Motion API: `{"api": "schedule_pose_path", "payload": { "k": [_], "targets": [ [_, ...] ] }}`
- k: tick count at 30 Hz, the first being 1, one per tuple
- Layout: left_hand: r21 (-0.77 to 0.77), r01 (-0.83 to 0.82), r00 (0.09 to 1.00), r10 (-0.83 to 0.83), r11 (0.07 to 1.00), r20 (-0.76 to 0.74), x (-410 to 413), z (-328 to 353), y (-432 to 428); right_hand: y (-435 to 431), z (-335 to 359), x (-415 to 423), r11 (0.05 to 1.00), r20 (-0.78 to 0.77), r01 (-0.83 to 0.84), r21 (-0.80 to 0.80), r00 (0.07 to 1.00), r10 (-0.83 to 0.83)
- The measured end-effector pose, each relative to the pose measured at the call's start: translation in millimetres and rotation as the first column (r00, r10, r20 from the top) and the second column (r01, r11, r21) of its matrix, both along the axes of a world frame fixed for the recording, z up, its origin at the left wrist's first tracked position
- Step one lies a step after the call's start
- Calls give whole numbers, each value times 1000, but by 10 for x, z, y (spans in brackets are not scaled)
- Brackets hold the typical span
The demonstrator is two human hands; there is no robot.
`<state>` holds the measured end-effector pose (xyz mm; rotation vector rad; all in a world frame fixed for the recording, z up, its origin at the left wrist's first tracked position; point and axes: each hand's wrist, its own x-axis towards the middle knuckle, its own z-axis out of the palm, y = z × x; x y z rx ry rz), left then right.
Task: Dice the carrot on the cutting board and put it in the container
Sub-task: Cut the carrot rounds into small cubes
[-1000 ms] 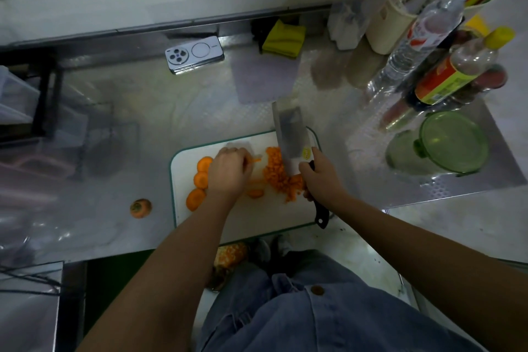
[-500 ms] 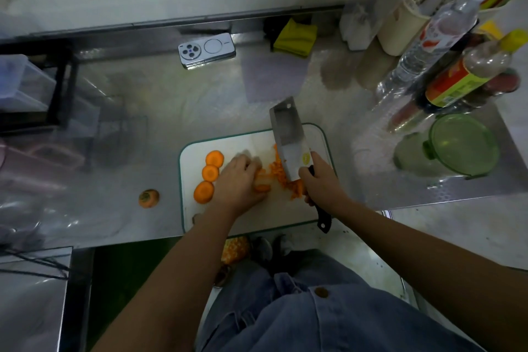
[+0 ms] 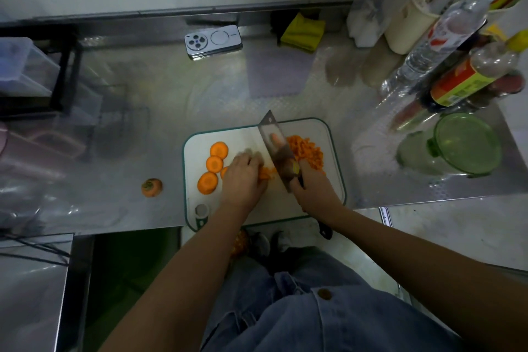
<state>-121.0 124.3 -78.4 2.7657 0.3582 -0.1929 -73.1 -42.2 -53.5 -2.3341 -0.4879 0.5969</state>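
Orange carrot (image 3: 267,174) under curled left fingers (image 3: 252,158) (right fingers (image 3: 307,166) grip cleaver (image 3: 273,143)).

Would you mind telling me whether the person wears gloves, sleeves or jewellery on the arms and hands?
Neither the left hand nor the right hand is gloved. The left forearm and right forearm are bare as far as the view shows: no sleeve, watch or bracelet. Rings cannot be told.

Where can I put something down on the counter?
The bare metal between the phone and the cutting board is free, and left of the board around the carrot end. The right side is crowded with bottles and the green container.
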Motion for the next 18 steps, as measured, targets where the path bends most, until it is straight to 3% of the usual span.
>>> {"api": "schedule_pose_path", "payload": {
  "k": [10, 18],
  "targets": [
    [15, -32, 999, 32, 999, 10, -19, 11, 5, 26, -84, -58, 990, 104, -59, -128, 992, 72],
    [112, -45, 999, 46, 993, -8, -51, 14, 18, 71, -102, -110, 998, 83, -52, -23, 995, 54]
  ]
}}
